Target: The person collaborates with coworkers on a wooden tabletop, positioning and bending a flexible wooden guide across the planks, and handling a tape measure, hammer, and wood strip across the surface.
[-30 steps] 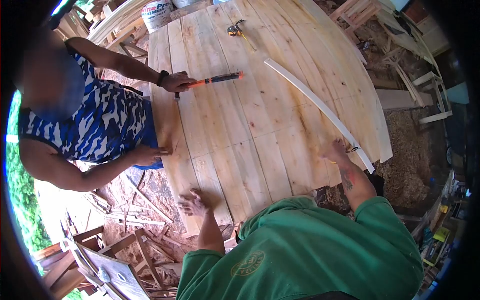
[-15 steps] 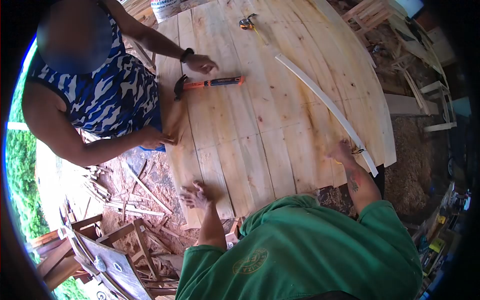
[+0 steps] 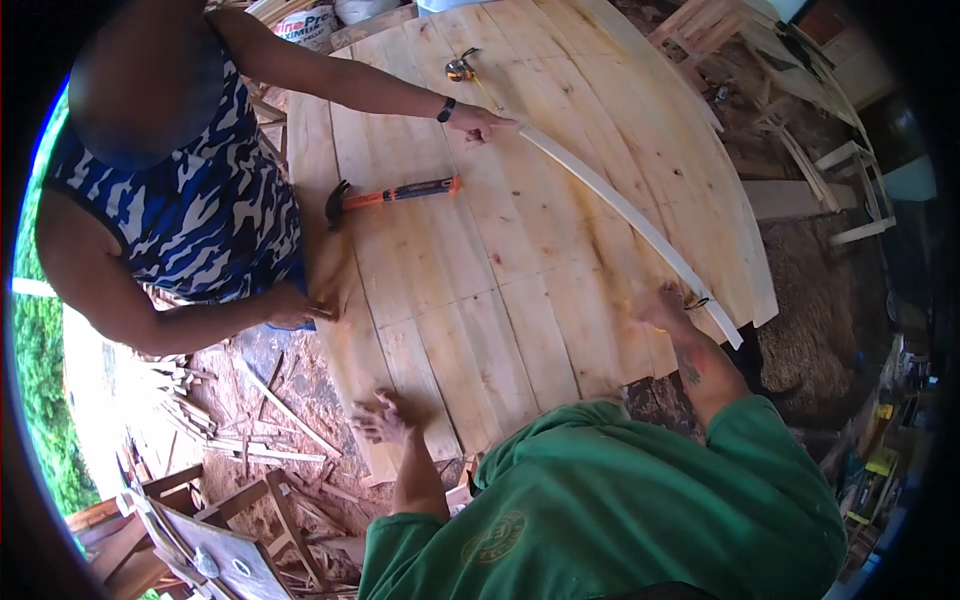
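Along the near-left edge of the plank worktop (image 3: 430,265), my left hand (image 3: 380,420) lies with its fingers spread apart on the wood, gripping nothing; near the right-hand edge my right hand (image 3: 663,307) rests with bent fingers beside the thin pale strip (image 3: 630,212), and from my feed I cannot tell whether they have hold of anything. That strip runs from about mid-worktop to the near-right edge, and a broad bare stretch between my two hands leaves me room to move. I count one strip, one hammer (image 3: 400,193) with its head toward the left edge, one tape measure (image 3: 460,70) toward the far side, and one co-worker (image 3: 215,200), one hand (image 3: 478,122) pointing at the strip's far end, the other hand (image 3: 292,304) at the left edge. Knots and dark seams mark the planks; shavings cover the floor (image 3: 815,310), scrap sticks (image 3: 265,455) lie at left, and greenery (image 3: 45,400) shows beyond.
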Demonstrator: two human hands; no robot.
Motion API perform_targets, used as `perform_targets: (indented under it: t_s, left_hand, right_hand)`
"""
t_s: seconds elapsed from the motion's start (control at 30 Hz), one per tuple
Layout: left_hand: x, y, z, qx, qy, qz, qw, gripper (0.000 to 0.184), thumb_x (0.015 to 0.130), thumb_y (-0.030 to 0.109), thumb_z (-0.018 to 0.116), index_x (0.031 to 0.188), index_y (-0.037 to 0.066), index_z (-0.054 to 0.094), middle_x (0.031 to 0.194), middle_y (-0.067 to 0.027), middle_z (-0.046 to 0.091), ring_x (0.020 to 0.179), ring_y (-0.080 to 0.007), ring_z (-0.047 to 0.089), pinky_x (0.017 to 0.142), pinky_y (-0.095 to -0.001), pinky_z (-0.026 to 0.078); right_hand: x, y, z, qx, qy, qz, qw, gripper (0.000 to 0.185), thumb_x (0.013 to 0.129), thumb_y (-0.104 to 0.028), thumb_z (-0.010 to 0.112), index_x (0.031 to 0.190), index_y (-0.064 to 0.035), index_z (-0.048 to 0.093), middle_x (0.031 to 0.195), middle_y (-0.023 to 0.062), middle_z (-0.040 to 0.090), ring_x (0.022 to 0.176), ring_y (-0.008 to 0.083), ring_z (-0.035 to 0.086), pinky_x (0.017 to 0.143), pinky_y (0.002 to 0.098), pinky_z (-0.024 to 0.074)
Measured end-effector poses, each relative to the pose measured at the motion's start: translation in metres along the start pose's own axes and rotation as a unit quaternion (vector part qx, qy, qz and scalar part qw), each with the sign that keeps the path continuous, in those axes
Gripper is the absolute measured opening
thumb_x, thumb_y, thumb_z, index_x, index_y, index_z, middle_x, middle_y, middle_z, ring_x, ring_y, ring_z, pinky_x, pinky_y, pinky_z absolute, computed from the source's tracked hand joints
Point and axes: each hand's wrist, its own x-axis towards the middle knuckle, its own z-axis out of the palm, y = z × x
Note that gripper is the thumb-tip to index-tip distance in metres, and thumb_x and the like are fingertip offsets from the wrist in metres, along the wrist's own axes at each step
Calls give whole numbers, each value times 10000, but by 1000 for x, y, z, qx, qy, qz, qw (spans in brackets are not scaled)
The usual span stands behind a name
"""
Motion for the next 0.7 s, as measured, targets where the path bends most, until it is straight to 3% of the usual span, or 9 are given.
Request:
perform_targets:
  t_s: [0.1, 0.3, 0.37, 0.5, 0.6, 0.67, 0.7]
  left_hand:
    - [1, 0, 3, 2, 5, 4, 1000, 737, 899, 638, 285, 1486, 212, 155, 1531, -170, 130, 1403, -360, 125, 1094, -560, 137]
    - [1, 1, -1, 0, 14, 3, 1000, 738, 900, 637, 281, 1487, 208, 153, 1531, -171, 128, 1404, -360, 123, 1095, -557, 136]
    - [1, 1, -1, 0, 14, 2, 1000, 739, 900, 637, 280, 1487, 207, 152, 1531, -171, 127, 1404, -361, 123, 1096, -555, 135]
    - [3, 1, 0, 2, 15, 1, 1000, 740, 900, 636, 278, 1487, 204, 151, 1532, -171, 125, 1404, -361, 122, 1097, -553, 135]
    - [4, 3, 0, 6, 16, 1, 1000, 740, 901, 636, 276, 1487, 202, 150, 1532, -171, 124, 1404, -361, 122, 1098, -552, 134]
    - [4, 3, 0, 8, 19, 2, 1000, 741, 901, 636, 274, 1487, 201, 150, 1532, -171, 123, 1404, -361, 121, 1098, -551, 134]
    - [4, 4, 0, 9, 19, 2, 1000, 741, 901, 636, 274, 1487, 200, 149, 1532, -171, 123, 1404, -361, 121, 1098, -550, 133]
  right_hand:
    - [-2, 1, -2, 8, 26, 17, 999, 1107, 554, -540, 793, 1218, 237, 370, 1270, 353, 432, 1237, 435, 393, 1044, 477, 317]
    - [-15, -12, -28, 19, -14, 46, 999, 1182, 564, -528, 809, 1289, 231, 265, 1326, 353, 372, 1289, 430, 335, 1070, 462, 286]
    - [-12, -11, -26, 22, -17, 45, 999, 1230, 570, -517, 818, 1302, 248, 191, 1350, 357, 347, 1244, 489, 362, 1031, 519, 325]
    - [-2, -5, -17, 4, -26, 25, 999, 1231, 565, -504, 822, 1312, 239, 187, 1362, 355, 334, 1264, 487, 333, 1038, 528, 304]
    - [-7, -10, -26, -17, -57, 43, 997, 1212, 578, -545, 797, 1332, 205, 216, 1396, 337, 300, 1313, 407, 310, 1090, 448, 262]
    - [-8, -9, -22, 26, -8, 25, 999, 1160, 565, -494, 823, 1300, 217, 275, 1367, 353, 328, 1277, 489, 310, 1029, 555, 292]
    - [-7, -8, -21, 25, -8, 24, 999, 1160, 565, -494, 823, 1300, 217, 275, 1367, 353, 328, 1277, 489, 310, 1029, 555, 292]
